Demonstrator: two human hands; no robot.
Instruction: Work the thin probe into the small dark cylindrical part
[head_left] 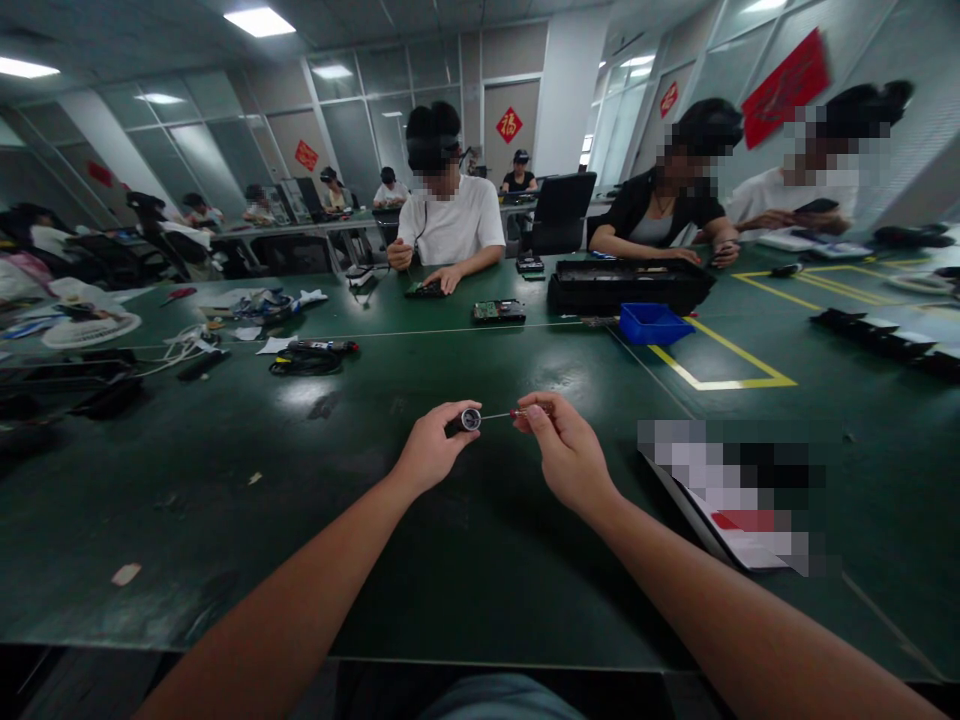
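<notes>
The left hand point(432, 448) pinches a part-hidden cylinder point(469, 420); beside it, the right hand point(570, 455) pinches a screwdriver point(514, 413), mostly covered where held.

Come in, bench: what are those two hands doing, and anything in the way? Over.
Left hand gripping dark cylinder. Right hand pinching thin tool, shaft pointing at cylinder, contact unclear. Pale flat item off right, not between them.

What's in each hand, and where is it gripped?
Left hand: a small black cylinder with a silvery round end, pinched by its sides. Right hand: a slim, screwdriver-like tool with a silvery metal shaft, held by its reddish handle.
</notes>
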